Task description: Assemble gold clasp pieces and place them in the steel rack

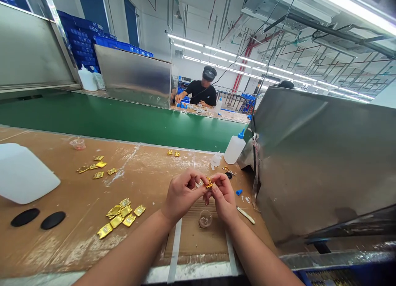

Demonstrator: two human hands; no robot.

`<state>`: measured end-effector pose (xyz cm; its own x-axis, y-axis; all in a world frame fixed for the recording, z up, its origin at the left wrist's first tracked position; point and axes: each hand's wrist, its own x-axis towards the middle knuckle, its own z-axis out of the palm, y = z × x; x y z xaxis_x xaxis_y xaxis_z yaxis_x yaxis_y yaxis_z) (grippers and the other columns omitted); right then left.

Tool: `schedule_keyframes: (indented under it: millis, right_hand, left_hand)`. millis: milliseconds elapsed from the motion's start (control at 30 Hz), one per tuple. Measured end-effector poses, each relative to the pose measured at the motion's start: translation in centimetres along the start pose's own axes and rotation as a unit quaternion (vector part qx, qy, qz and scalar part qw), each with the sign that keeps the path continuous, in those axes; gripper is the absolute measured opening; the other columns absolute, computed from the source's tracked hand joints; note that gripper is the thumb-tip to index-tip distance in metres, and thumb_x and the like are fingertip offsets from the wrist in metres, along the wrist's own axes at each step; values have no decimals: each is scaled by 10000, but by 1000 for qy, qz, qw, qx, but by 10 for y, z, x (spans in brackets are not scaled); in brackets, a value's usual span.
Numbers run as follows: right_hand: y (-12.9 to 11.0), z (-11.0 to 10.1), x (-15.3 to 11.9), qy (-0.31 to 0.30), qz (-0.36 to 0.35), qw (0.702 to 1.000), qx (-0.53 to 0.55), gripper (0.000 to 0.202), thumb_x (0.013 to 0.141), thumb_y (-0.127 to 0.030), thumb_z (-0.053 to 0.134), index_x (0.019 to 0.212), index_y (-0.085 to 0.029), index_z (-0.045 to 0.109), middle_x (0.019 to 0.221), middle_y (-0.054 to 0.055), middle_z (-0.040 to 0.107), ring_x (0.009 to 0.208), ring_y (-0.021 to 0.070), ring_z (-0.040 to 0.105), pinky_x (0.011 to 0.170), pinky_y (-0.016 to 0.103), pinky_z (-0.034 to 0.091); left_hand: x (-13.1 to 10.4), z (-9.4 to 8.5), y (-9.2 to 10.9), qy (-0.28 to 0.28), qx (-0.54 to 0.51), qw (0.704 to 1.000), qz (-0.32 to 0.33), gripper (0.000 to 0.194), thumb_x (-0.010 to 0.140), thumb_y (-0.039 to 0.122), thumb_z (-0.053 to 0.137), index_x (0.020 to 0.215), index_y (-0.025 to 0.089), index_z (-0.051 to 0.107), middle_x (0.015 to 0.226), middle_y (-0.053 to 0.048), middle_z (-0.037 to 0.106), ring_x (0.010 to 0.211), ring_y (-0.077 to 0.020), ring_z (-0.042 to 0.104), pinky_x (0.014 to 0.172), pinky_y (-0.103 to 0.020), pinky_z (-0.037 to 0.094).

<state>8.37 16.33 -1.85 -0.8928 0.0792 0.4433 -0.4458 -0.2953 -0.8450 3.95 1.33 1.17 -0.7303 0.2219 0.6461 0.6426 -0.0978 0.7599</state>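
Observation:
Between the fingertips of both hands is a small shiny gold metal piece (pixel 209 183), held up above the cardboard-covered bench. My left hand (pixel 185 192) pinches it from the left, and my right hand (pixel 223 195) grips its right side. Fingers cover much of the piece, so its full shape is hidden. Below the hands stands a small clear plastic cup (pixel 205 219). To the left lies a pile of gold square pieces (pixel 123 213), with a smaller group of gold pieces (pixel 98 166) farther back. Two more gold pieces (pixel 173 153) sit near the bench's far edge.
A white bottle with a blue tip (pixel 235 147) stands behind my right hand, beside a metal partition (pixel 315 162). A white plastic container (pixel 24 174) and two black discs (pixel 38 218) are at left. Beyond the green belt (pixel 123 117) sits another person (pixel 202 90).

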Motion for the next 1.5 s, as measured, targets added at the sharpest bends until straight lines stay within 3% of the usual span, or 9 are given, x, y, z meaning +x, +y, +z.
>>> schedule_keyframes:
  millis: [167,233,333,467,600,900,1167,1367,1500]
  right_hand:
    - [-2,-4,3,67,-32,997,-10,260,1013,-412,519,1196,-228,509,835,-3,596,550,86,544,486,207,438]
    - [-2,-6,5,109,-42,993,-22,261,1018,-421,495,1179,-216,514,800,-10,582,539,79,513,482,198,410]
    - [-3,-7,7,130,-36,991,-19,282,1012,-449,490,1164,-212,511,780,-21,566,517,75,478,463,193,384]
    - [-5,-5,5,119,-18,992,-23,310,1001,-475,505,1163,-211,506,761,-28,562,520,77,468,473,194,381]
    - [-7,-3,4,112,-3,994,-20,329,988,-494,521,1150,-207,509,742,-32,558,514,83,450,466,201,371]
    - [-7,-2,3,104,-15,994,-22,322,976,-473,532,1141,-197,525,723,-33,551,511,85,429,451,197,342]
    - [-5,-4,3,99,-11,995,-24,287,980,-448,536,1119,-198,533,700,-38,548,516,83,429,459,190,345]
    - [-4,-5,2,97,-13,995,-33,276,981,-444,538,1109,-200,541,696,-37,545,526,86,440,468,190,346]
    - [-8,-5,2,95,-12,995,-25,282,967,-457,555,1073,-196,559,683,-38,540,509,84,429,469,198,336]
  left_hand:
    - [8,-10,6,-10,-177,981,-82,484,686,139,904,737,192,425,757,34,649,603,-82,499,573,-175,399]
    - [11,-14,7,-37,-286,953,-90,583,634,145,947,748,201,378,691,62,599,579,-80,499,555,-163,405]
    - [11,-18,9,-89,-404,906,-93,679,605,190,983,754,209,321,631,93,520,492,-55,388,486,-156,334]
    - [6,-17,11,-159,-470,866,-65,755,604,259,1001,751,218,262,596,110,455,435,-42,284,437,-192,251]
    - [4,-15,10,-211,-488,847,-22,756,637,287,988,744,221,243,556,120,413,397,-35,259,398,-202,216]
    - [1,-11,6,-211,-446,870,-16,785,617,355,994,727,222,228,491,132,326,337,-38,199,340,-215,185]
    - [4,-11,15,-198,-409,890,-35,770,636,350,985,744,225,233,546,113,367,399,-62,243,390,-221,230]
    - [4,-13,14,-217,-404,888,-20,680,681,260,962,791,235,291,614,99,479,452,-68,306,431,-203,272]
    - [-1,-13,14,-223,-292,930,-28,565,708,191,936,809,225,381,701,61,609,551,-83,471,526,-187,388]
